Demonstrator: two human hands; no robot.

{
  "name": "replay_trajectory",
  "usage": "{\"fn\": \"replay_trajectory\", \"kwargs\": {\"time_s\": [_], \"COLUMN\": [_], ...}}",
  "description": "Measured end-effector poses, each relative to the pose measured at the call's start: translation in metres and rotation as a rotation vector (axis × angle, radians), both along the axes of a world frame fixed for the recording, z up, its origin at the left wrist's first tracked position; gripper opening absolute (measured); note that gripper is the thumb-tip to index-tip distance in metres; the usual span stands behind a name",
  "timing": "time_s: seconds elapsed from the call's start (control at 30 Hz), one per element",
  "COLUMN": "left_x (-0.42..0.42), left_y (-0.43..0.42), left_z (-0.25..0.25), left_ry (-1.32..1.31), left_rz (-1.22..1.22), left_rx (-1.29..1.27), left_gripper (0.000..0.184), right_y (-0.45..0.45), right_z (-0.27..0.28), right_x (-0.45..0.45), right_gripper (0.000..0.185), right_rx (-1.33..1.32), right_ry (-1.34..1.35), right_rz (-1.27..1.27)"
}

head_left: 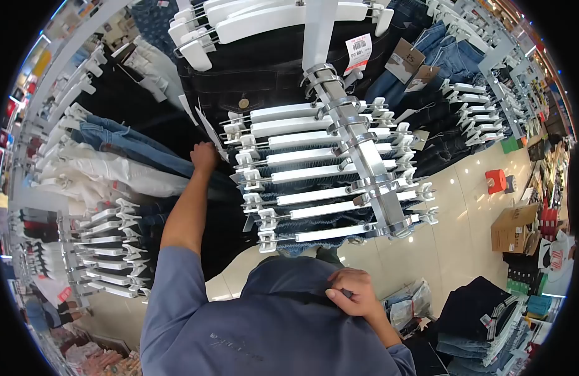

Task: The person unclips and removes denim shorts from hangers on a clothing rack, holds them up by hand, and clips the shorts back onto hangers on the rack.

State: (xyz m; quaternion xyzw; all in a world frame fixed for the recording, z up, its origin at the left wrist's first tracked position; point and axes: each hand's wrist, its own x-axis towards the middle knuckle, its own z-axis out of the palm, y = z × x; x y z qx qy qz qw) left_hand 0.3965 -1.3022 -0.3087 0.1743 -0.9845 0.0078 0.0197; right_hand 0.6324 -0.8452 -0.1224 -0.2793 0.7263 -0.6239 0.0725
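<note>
My left hand (205, 156) reaches to the left side of the rack, its fingers curled at the edge of dark trousers (230, 69) beside white paper tags (211, 133); what it grips is hidden. Close to my body, at the right, my right hand (354, 292) is closed around a small dark object (347, 292) that I cannot make out. In front of me, white clip hangers (314, 175) with jeans hang in a row from a metal rail (364, 156). A price tag (359, 52) is on the dark trousers at the top.
Racks of light jeans and white trousers (107, 166) stand at the left. More jeans (455, 56) hang at the upper right. On the right floor are a red stool-like object (495, 181), a cardboard box (514, 229) and a stack of folded jeans (474, 319).
</note>
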Motion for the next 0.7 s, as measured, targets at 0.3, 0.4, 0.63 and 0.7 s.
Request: {"fn": "replay_trajectory", "kwargs": {"time_s": [0.3,0.4,0.63,0.7], "left_x": [0.002,0.001,0.001,0.005], "left_y": [0.000,0.006,0.002,0.004], "left_z": [-0.002,0.011,0.039,0.048], "left_ry": [0.156,0.232,0.382,0.400], "left_rz": [-0.144,-0.104,-0.073,-0.016], "left_rx": [-0.201,-0.156,0.214,0.256], "left_gripper": [0.015,0.014,0.017,0.018], "right_y": [-0.016,-0.018,-0.018,-0.017], "right_z": [-0.007,-0.008,-0.012,-0.014], "right_x": [-0.016,-0.020,-0.022,-0.021], "right_gripper": [0.020,0.021,0.020,0.020], "right_rx": [0.258,0.308,0.319,0.326], "right_ry": [0.248,0.311,0.368,0.367], "right_rz": [0.013,0.031,0.038,0.039]}}
